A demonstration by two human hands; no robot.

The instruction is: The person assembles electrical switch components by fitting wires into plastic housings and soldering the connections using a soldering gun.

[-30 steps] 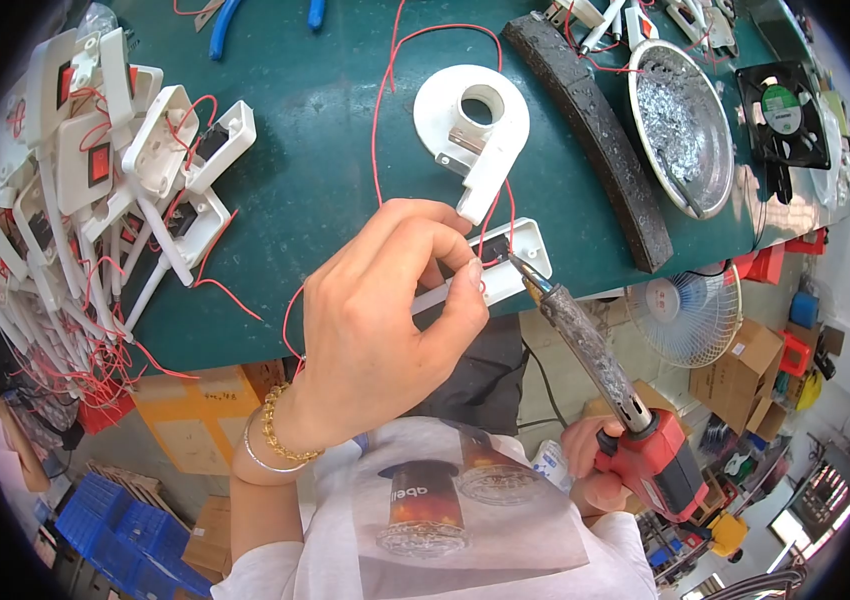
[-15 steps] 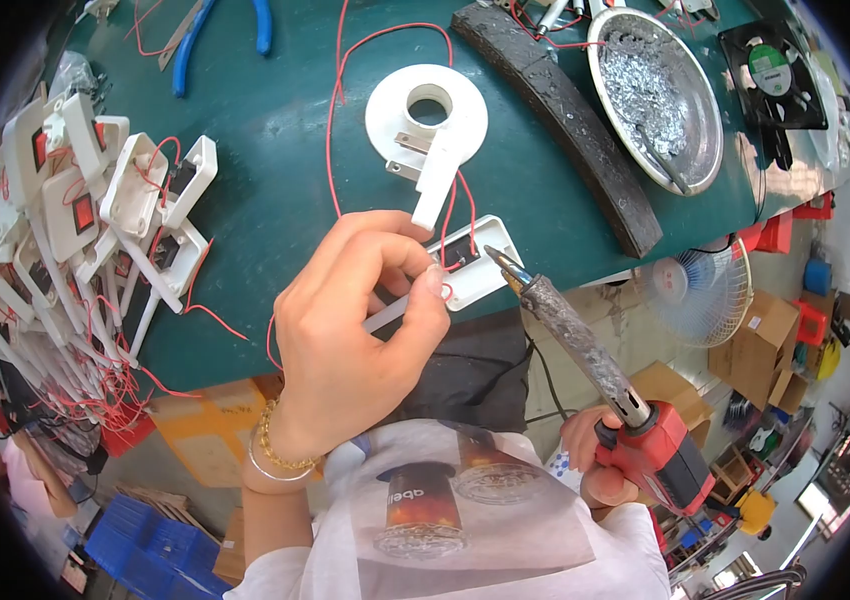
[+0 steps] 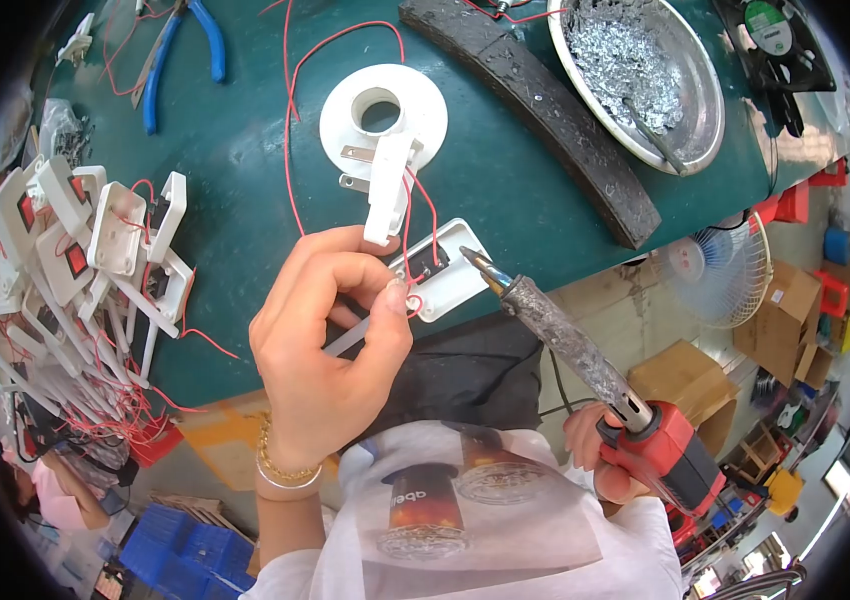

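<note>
My left hand point(image 3: 330, 330) is closed, thumb and forefinger pinched at a red wire point(image 3: 417, 302) beside a black switch point(image 3: 432, 262). That switch sits in an open white plastic housing point(image 3: 453, 292), whose pale tube runs beneath the hand. Just above the fingers, a white arm with metal prongs projects from a round white plastic part point(image 3: 427, 115); red wires link it to the switch. Wrapped round the red and black handle of a soldering iron point(image 3: 575, 345) is my right hand point(image 3: 590, 450). The iron's tip is close to the housing's right edge, apparently not touching the switch.
White switch housings with red wires point(image 3: 75, 270) are heaped at the left. Blue-handled pliers point(image 3: 213, 40) lie at the back. A dark curved bar point(image 3: 545, 120) and a metal dish of solder scraps point(image 3: 700, 90) lie to the right, near a black fan point(image 3: 780, 40).
The whole scene has shifted slightly left as the view turned. The round part's arm stands at a slightly different angle. Both hands keep their grips, and the iron's tip stays near the housing.
</note>
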